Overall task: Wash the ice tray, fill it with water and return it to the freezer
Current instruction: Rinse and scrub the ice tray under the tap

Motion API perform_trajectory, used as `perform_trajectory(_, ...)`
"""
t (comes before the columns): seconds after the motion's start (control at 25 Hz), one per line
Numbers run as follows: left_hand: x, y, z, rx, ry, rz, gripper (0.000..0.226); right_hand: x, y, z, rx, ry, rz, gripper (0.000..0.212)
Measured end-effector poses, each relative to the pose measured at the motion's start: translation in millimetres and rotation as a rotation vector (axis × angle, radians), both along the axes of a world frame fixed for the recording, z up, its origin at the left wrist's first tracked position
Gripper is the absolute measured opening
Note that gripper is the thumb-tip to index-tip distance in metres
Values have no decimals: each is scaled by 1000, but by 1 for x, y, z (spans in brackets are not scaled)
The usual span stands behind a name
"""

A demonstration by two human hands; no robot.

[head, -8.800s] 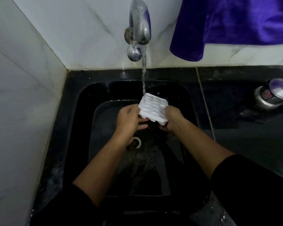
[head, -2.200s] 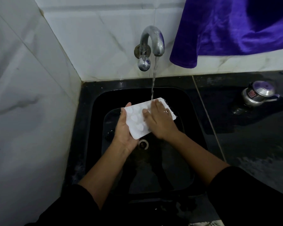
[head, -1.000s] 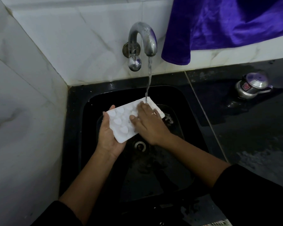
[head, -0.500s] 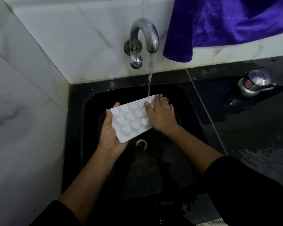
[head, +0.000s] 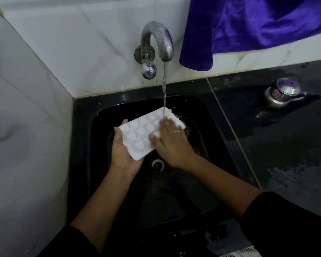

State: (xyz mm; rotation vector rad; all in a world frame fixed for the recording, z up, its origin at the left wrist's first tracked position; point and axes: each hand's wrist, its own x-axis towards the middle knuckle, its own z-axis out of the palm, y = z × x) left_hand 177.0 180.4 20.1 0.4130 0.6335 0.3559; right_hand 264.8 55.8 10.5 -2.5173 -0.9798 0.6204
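White ice tray (head: 139,134), heart-shaped cells, tilted over the black sink (head: 202,112) under the tap's stream (head: 164,86); my left grip (head: 121,153) clasps its near end, right grip (head: 171,143) lies flat on it, fingers straight.

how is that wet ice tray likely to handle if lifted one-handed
Probably slippery: the ice tray runs wet under the tap's stream. Likely light, since the left hand grips it from one end. It looks thin, so it may flex where the right hand presses.
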Motion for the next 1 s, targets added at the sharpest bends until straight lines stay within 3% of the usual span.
perform_trajectory(0.08,1,9,-2,12,11,33,46,-11,-2,1,16,-42,113,78)
perform_trajectory(0.24,-2,6,-10,7,5,-47,52,29,7,-2,-69,18,-179,80)
perform_trajectory(0.36,-2,18,-14,0,15,42,44,-5,14,2,-17,-10,66,80)
perform_trajectory(0.44,-3,25,-17,-10,26,63,47,-8,13,-1,9,-43,116,78)
perform_trajectory(0.6,-7,24,-24,-21,32,39,51,26,16,-5,-63,39,-165,79)
perform_trajectory(0.72,-5,36,-29,-50,35,143,44,-14,13,-3,-16,-7,78,79)
perform_trajectory(0.8,-3,39,-31,-53,31,162,51,-17,5,-7,-1,-48,126,78)
perform_trajectory(0.92,1,29,-33,-51,27,113,54,17,7,-12,-46,-7,-134,79)
perform_trajectory(1.0,6,26,-32,-36,19,118,49,7,10,-9,-17,-22,-105,83)
